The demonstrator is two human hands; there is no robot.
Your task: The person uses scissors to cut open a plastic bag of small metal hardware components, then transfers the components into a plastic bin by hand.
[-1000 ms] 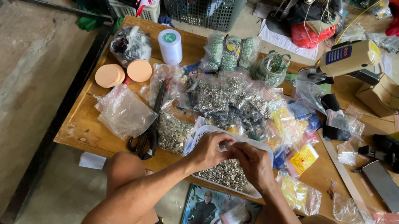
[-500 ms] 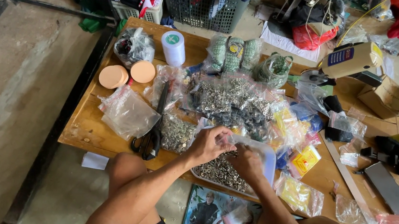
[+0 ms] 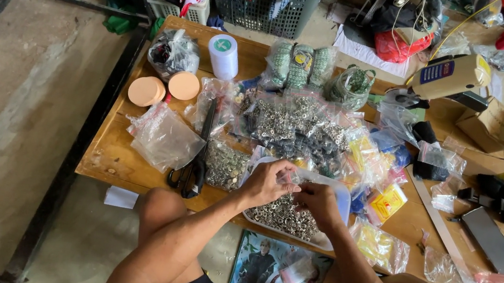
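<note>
Since the earlier frames, both hands have drawn closer over the white tray of small metal rings at lower centre. The left hand and right hand pinch together, fingers curled; what they grip is too small to tell. Black scissors lie left.

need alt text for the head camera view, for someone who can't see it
Seen from above, a seated person's left hand and right hand meet over a tray of small metal rings on a low wooden table. Black scissors, clear bags of metal hardware and a white thread spool crowd the tabletop.
</note>
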